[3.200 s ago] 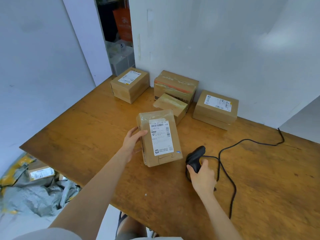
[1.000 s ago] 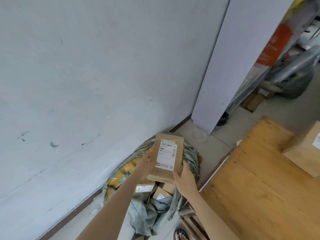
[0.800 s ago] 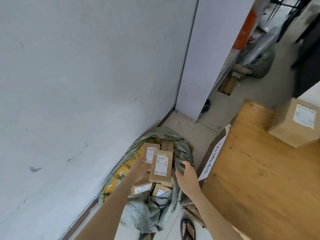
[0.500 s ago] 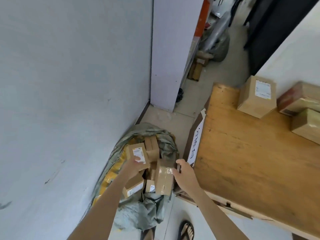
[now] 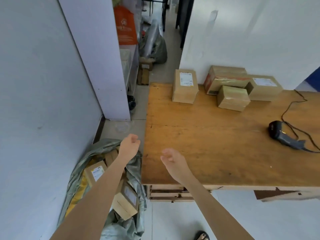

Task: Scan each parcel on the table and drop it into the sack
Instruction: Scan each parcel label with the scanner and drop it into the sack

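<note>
Both hands are empty. The left hand [image 5: 129,146] hangs over the grey-green sack [image 5: 102,149] on the floor, its fingers loosely curled, gripping nothing. The right hand [image 5: 173,161] is above the near left corner of the wooden tabletop [image 5: 207,144], fingers loosely apart. Several labelled cardboard parcels [image 5: 97,172] lie inside the sack. Four parcels sit at the far edge of the tabletop: a labelled box [image 5: 185,88] alone on the left and three clustered beside it. The corded barcode scanner [image 5: 284,135] lies on the tabletop at right.
</note>
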The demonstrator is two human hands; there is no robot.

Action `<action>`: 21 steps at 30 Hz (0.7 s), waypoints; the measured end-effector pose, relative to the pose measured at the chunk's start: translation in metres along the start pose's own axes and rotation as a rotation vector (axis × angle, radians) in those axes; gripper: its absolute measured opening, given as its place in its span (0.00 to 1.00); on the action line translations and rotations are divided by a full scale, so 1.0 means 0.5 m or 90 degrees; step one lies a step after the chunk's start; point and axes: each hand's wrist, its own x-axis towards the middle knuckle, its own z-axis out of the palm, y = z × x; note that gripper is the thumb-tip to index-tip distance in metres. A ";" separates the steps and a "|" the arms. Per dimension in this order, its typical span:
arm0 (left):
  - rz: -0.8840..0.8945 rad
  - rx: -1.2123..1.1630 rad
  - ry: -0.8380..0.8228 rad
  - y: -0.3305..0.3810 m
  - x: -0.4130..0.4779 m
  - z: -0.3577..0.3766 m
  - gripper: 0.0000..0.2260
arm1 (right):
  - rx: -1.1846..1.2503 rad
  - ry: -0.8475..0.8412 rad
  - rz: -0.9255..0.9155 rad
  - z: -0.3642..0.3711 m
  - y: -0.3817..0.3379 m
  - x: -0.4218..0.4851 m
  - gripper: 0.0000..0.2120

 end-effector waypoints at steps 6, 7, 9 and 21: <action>0.048 0.058 0.041 0.155 -0.024 0.163 0.15 | -0.002 0.033 -0.030 -0.208 0.120 -0.005 0.12; 0.058 0.065 0.041 0.181 -0.027 0.192 0.15 | -0.009 0.036 -0.032 -0.243 0.140 -0.004 0.12; 0.078 0.079 0.030 0.238 -0.036 0.255 0.15 | -0.022 0.045 -0.024 -0.318 0.176 -0.002 0.11; 0.095 0.155 -0.120 0.482 0.024 0.576 0.17 | -0.045 0.109 0.042 -0.673 0.412 0.078 0.12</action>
